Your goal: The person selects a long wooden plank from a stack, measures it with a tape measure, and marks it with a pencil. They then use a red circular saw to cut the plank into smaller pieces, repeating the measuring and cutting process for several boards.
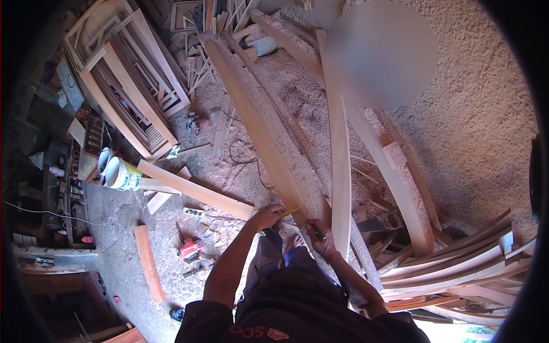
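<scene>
A long wooden plank (pixel 257 126) runs from the far middle down to my body. At its near end, my left hand (pixel 267 217) is closed around a tape measure whose short yellow blade (pixel 290 212) reaches across the plank's surface. Something dark green shows under that hand. My right hand (pixel 322 241) is closed at the plank's right side, near the blade. A small dark and green object (pixel 315 231) sticks out of its fingers, too small to name.
A pale board (pixel 338 154) stands close on my right, with stacked curved boards (pixel 452 268) beyond. Wooden frames (pixel 128 80) lean far left. A white bucket (pixel 122 174), loose plank (pixel 150 263) and red power tool (pixel 190 248) are on the left floor. Sawdust (pixel 474 108) covers the right.
</scene>
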The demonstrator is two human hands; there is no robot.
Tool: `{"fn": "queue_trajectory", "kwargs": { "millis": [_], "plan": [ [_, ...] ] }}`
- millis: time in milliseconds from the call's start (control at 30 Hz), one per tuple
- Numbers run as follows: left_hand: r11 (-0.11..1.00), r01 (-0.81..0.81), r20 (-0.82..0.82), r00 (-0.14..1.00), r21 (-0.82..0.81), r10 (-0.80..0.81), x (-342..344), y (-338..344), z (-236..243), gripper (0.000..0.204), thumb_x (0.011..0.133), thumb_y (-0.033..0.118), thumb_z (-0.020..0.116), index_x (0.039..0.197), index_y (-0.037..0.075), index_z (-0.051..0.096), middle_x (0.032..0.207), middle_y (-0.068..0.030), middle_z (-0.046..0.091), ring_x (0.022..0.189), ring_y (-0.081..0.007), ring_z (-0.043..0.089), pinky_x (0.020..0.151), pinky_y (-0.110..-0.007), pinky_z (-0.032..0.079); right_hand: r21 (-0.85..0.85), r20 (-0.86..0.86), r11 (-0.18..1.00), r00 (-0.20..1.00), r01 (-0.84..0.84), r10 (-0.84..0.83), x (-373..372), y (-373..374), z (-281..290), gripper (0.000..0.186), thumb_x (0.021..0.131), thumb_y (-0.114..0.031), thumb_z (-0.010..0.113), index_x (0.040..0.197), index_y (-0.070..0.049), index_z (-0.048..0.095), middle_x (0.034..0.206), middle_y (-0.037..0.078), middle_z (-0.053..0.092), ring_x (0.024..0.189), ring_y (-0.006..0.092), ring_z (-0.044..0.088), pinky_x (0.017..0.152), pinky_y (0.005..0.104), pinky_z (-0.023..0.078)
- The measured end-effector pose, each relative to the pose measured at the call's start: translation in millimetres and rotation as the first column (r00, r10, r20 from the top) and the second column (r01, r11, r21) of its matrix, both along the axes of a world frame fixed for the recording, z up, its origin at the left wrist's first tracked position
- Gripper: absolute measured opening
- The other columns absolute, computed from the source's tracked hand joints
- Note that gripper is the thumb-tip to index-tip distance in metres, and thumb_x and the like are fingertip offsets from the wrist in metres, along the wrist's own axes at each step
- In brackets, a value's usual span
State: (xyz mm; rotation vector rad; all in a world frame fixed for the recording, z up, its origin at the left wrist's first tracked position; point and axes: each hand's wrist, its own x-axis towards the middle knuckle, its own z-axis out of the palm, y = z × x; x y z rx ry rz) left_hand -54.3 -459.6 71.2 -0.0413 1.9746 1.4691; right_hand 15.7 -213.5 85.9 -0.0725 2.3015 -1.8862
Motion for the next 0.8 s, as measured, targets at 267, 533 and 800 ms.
{"fn": "queue_trajectory", "kwargs": {
  "millis": [267, 533, 800],
  "plan": [
    [0.999, -0.011, 0.017, 1.000, 0.032, 0.011, 0, 0, 0, 0.019, 0.086, 0.009, 0.054, 0.097, 0.001, 0.067, 0.077, -0.0046, 0.063, 0.072, -0.0133, 0.060, 0.067, -0.029, 0.047, 0.007, -0.042, 1.000, 0.999, -0.008, 0.008, 0, 0, 2, 0.012, 0.092, -0.007, 0.063, 0.104, -0.004, 0.061, 0.097, 0.015, 0.067, 0.092, 0.0277, 0.069, 0.078, 0.0337, 0.053],
    [1.000, 0.017, 0.024, 1.000, 0.026, -0.018, 0, -4, -7, 0.021, 0.089, 0.011, 0.055, 0.105, 0.001, 0.066, 0.080, -0.0035, 0.063, 0.074, -0.0116, 0.059, 0.069, -0.027, 0.047, 0.037, -0.144, 0.997, 0.987, -0.067, 0.072, -5, -1, 4, 0.014, 0.092, -0.009, 0.064, 0.105, -0.004, 0.062, 0.096, 0.014, 0.066, 0.091, 0.0267, 0.067, 0.079, 0.0341, 0.052],
    [1.000, -0.015, 0.018, 1.000, 0.014, 0.015, 0, -2, -7, 0.022, 0.087, 0.010, 0.057, 0.104, 0.002, 0.069, 0.081, -0.0051, 0.066, 0.075, -0.0133, 0.061, 0.069, -0.029, 0.048, -0.030, -0.084, 0.989, 0.986, -0.145, 0.142, -3, -3, -7, 0.013, 0.092, -0.010, 0.065, 0.103, -0.002, 0.065, 0.094, 0.011, 0.066, 0.090, 0.0191, 0.064, 0.078, 0.0312, 0.049]
  ]
}}
